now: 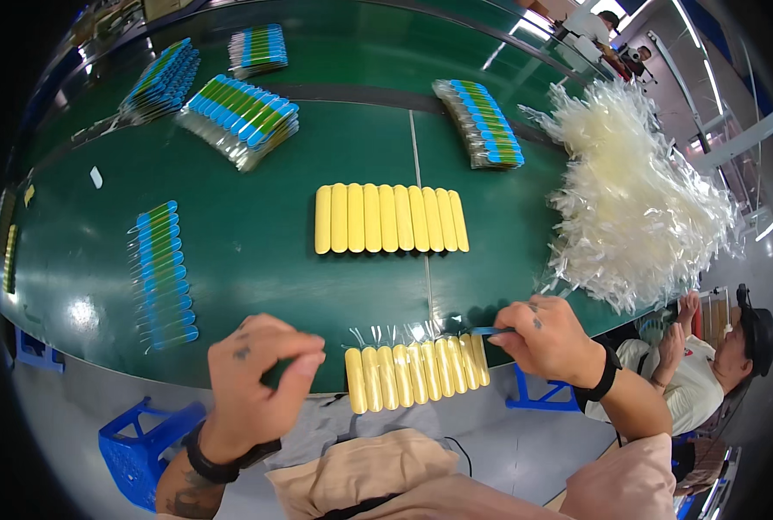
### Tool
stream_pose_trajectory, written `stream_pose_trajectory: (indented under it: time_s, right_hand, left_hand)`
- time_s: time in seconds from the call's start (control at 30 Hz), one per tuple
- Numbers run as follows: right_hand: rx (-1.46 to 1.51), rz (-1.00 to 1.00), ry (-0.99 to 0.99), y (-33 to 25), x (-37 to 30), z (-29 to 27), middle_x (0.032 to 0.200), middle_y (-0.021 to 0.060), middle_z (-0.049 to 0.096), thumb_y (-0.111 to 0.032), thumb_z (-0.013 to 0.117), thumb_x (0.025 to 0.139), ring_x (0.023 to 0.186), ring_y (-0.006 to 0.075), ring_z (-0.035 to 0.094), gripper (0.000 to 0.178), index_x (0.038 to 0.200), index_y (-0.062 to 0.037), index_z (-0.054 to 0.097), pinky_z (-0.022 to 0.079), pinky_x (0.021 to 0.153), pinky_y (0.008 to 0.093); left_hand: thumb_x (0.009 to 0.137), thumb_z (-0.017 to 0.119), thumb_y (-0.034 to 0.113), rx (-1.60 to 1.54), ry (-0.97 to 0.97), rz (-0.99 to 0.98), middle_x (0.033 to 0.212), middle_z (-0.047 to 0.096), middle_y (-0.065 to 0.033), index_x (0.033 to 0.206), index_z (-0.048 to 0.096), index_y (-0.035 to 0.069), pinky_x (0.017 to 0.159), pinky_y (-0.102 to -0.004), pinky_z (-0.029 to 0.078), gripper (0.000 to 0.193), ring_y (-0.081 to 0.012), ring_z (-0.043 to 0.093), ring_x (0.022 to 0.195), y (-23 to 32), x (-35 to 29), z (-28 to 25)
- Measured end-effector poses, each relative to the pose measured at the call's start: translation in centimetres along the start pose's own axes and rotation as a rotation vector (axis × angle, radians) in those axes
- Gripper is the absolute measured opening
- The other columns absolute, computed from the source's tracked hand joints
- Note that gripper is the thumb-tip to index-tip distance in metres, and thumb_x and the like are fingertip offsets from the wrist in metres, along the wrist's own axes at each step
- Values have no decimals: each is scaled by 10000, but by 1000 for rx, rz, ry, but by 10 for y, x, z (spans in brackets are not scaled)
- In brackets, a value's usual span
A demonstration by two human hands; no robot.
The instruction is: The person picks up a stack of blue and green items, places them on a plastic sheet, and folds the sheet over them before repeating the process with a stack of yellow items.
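Note:
A row of several yellow stick-shaped items in clear sleeves [417, 373] lies at the near edge of the green table [256, 269]. My right hand [547, 338] pinches a thin blue strip at the right end of that row. My left hand [261, 381] hovers just left of the row with fingertips pinched together; nothing shows clearly between them. A second row of bare yellow sticks [391, 218] lies in the table's middle.
A big heap of clear plastic sleeves [633, 199] fills the right side. Stacks of blue-and-green topped packs [243, 117] [486, 121] [163, 273] lie at the back and left. Blue stools [139, 446] stand below. Another person [716, 364] sits at right.

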State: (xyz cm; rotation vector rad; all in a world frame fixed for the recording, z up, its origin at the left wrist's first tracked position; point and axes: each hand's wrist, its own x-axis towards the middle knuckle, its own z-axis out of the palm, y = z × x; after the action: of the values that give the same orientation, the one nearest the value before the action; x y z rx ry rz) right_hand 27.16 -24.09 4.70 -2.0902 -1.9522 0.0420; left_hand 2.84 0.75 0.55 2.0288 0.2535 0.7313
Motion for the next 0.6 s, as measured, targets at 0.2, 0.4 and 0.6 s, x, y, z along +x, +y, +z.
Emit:
stream_pose_trajectory:
  time_s: [0.2, 0.4, 0.6]
  right_hand:
    - [76, -142, -299, -29, 76, 22, 554, 81, 556, -201, 645, 885, 490, 294, 594, 166, 924, -81, 537, 444, 432, 417]
    - [230, -361, -222, -63, 135, 52, 539, 107, 563, -168, 635, 838, 515, 316, 612, 97, 853, -83, 591, 466, 459, 444]
    - [103, -303, -330, -8, 78, 24, 537, 49, 496, -191, 682, 841, 485, 236, 555, 160, 818, -109, 547, 405, 433, 394]
  left_hand:
    - [905, 622, 19, -325, 50, -316, 759, 716, -103, 983, 679, -21, 680, -255, 503, 105, -129, 687, 736, -12, -2, 9]
    - [897, 614, -17, -361, 112, -327, 796, 711, -104, 1029, 672, -30, 715, -257, 503, 145, -123, 675, 763, -14, -12, 12]
    - [843, 633, -42, -338, 106, -326, 836, 694, -109, 1040, 674, -9, 749, -291, 512, 204, -166, 662, 771, -17, -12, 12]
